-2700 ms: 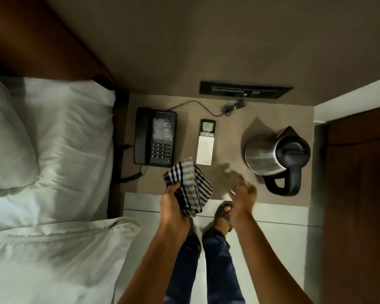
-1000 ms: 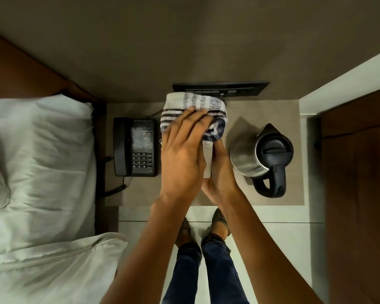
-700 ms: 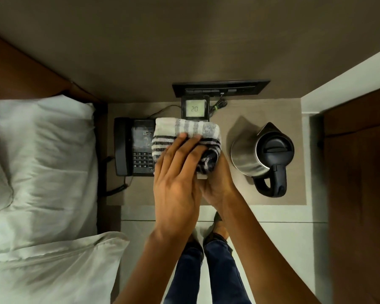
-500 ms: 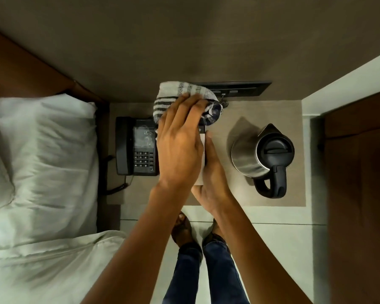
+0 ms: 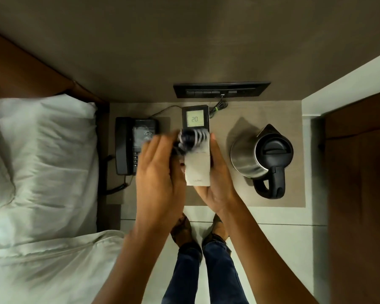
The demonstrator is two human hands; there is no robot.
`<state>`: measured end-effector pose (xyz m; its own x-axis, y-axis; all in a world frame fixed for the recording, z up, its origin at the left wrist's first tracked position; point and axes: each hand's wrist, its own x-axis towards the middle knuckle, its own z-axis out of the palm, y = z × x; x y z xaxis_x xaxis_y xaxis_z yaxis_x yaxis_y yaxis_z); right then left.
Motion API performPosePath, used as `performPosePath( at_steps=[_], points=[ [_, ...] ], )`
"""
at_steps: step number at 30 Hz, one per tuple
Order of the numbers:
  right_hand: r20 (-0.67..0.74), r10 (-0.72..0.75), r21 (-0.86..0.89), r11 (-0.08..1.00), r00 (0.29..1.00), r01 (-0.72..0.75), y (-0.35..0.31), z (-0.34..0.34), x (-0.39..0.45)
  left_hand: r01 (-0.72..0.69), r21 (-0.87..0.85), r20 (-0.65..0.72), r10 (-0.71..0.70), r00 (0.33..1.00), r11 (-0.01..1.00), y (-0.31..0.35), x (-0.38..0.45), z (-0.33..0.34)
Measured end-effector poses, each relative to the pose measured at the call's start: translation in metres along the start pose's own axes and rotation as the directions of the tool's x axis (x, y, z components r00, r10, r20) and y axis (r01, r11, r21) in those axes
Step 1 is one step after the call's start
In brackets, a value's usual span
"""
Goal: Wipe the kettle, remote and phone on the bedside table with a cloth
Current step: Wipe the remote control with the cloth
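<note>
My right hand (image 5: 218, 183) holds the white remote (image 5: 198, 170) above the bedside table (image 5: 233, 198), its lit screen reading 20 at the far end. My left hand (image 5: 160, 181) is blurred and grips the striped cloth (image 5: 191, 139), bunched against the remote's middle just below the screen. The black phone (image 5: 130, 145) lies on the table's left side, partly hidden by my left hand. The steel kettle (image 5: 261, 156) with a black lid and handle stands on the right side.
A bed with white pillows (image 5: 42, 161) lies to the left. A black switch panel (image 5: 222, 89) sits on the wall behind the table, with a cable (image 5: 216, 107) below it. A wooden panel (image 5: 360, 194) stands at the right. My feet (image 5: 198, 229) stand on the tiled floor.
My right hand picked the remote up off the table. My left hand has rubbed the cloth up and down the remote; it has now slid down off the screen and bunched smaller.
</note>
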<state>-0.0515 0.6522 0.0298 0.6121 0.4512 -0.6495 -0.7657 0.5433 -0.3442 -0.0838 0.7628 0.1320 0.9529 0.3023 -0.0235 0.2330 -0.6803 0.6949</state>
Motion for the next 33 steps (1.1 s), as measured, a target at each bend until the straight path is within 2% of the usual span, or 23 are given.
performPosePath(
  at_steps=[2, 3, 7, 10, 14, 19, 21, 25, 26, 27, 30, 33],
  points=[
    [0.014, -0.034, -0.009, 0.999, 0.999, 0.034, 0.004, 0.004, -0.003, -0.028, 0.058, -0.140, 0.036, 0.989, 0.998, 0.004, 0.026, 0.003],
    [0.019, -0.040, -0.002, 0.999, 0.999, 0.040, 0.005, 0.007, -0.004, -0.042, 0.089, -0.144, 0.054, 0.988, 0.995, 0.006, 0.036, 0.007],
    [0.066, -0.028, 0.179, 0.984, 0.997, 0.016, 0.001, 0.008, -0.003, -0.146, 0.155, 0.096, 0.132, 0.987, 0.977, 0.003, 0.035, 0.025],
    [0.047, -0.019, 0.191, 0.981, 0.999, 0.010, -0.006, 0.005, 0.000, -0.148, 0.187, 0.116, 0.128, 0.985, 0.971, -0.005, 0.011, 0.029],
    [0.089, -0.013, 0.122, 0.993, 0.996, 0.002, -0.014, 0.001, 0.006, -0.145, 0.194, 0.162, 0.114, 0.980, 0.970, -0.010, -0.020, 0.029],
    [0.007, -0.028, 0.090, 0.996, 1.000, 0.027, -0.019, -0.001, 0.017, -0.097, 0.182, 0.239, 0.052, 0.970, 0.979, -0.006, -0.038, 0.024],
    [0.030, -0.035, 0.153, 0.988, 0.999, 0.030, -0.016, -0.003, 0.016, -0.101, 0.171, 0.157, 0.075, 0.985, 0.980, 0.001, -0.029, 0.019],
    [0.089, -0.068, 0.217, 0.975, 0.994, 0.047, -0.009, -0.002, 0.009, -0.106, 0.197, -0.126, 0.133, 0.983, 0.975, 0.017, 0.020, 0.015],
    [0.101, -0.077, 0.214, 0.975, 0.992, 0.054, -0.008, 0.000, 0.007, -0.123, 0.234, -0.115, 0.153, 0.981, 0.964, 0.019, 0.032, 0.017],
    [0.113, -0.085, 0.219, 0.974, 0.990, 0.059, -0.008, 0.001, 0.006, -0.157, 0.280, -0.048, 0.177, 0.983, 0.947, 0.020, 0.042, 0.019],
    [0.105, -0.108, 0.234, 0.969, 0.989, 0.081, -0.011, 0.002, 0.005, -0.246, 0.350, 0.218, 0.177, 0.960, 0.904, 0.015, 0.044, 0.029],
    [0.077, -0.088, 0.225, 0.972, 0.993, 0.068, -0.013, 0.002, 0.004, -0.215, 0.366, 0.228, 0.137, 0.964, 0.905, 0.007, 0.024, 0.030]
  ],
)
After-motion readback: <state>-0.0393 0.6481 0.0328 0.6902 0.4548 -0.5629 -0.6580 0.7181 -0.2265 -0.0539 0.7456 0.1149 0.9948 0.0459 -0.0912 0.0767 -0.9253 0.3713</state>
